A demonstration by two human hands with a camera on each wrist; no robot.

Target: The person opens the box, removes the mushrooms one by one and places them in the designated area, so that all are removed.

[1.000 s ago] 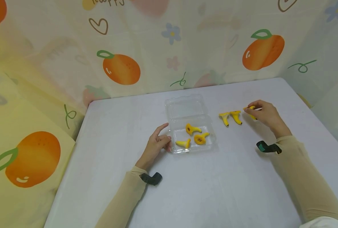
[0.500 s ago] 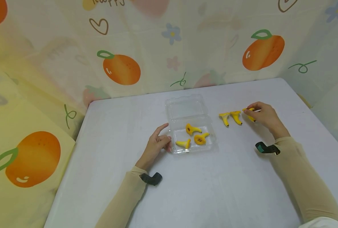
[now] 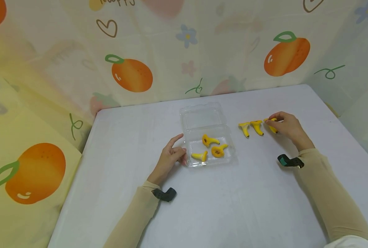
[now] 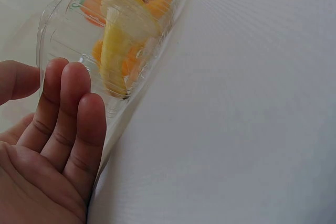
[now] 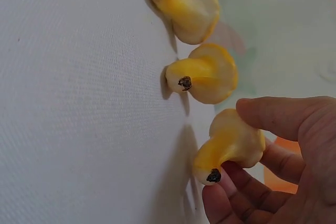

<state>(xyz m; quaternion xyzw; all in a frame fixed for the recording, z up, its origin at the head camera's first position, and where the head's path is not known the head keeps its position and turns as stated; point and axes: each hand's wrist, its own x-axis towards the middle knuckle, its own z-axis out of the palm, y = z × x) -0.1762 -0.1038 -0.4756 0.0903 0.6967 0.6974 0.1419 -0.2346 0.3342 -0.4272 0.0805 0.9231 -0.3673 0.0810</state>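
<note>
At the right of the head view my right hand [image 3: 287, 125] pinches a yellow mushroom [image 5: 231, 142] by its cap, thumb on one side and fingers on the other. Its dark-tipped stem points toward me. Two similar mushrooms, one nearer [image 3: 257, 127] and one farther left [image 3: 244, 130], lie in a row beside it. My left hand [image 3: 169, 156] is at the left side of a clear plastic box [image 3: 227, 162], its fingertips [image 4: 76, 77] against the wall, index finger extended. Inside the box lie three mushrooms: one at the back [image 3: 209, 140], one front right [image 3: 218, 151], one front left [image 3: 200, 156].
The box's clear lid [image 3: 202, 116] is folded back on the white-covered table [image 3: 221, 206]. Behind the table hangs a cloth curtain [image 3: 165, 34] printed with oranges, hearts and flowers. Small black devices are strapped on the left wrist [image 3: 165, 194] and right wrist [image 3: 290, 161].
My right hand has shifted slightly left with the pinched mushroom, closer to the row. The left hand, the box and the other mushrooms have stayed put.
</note>
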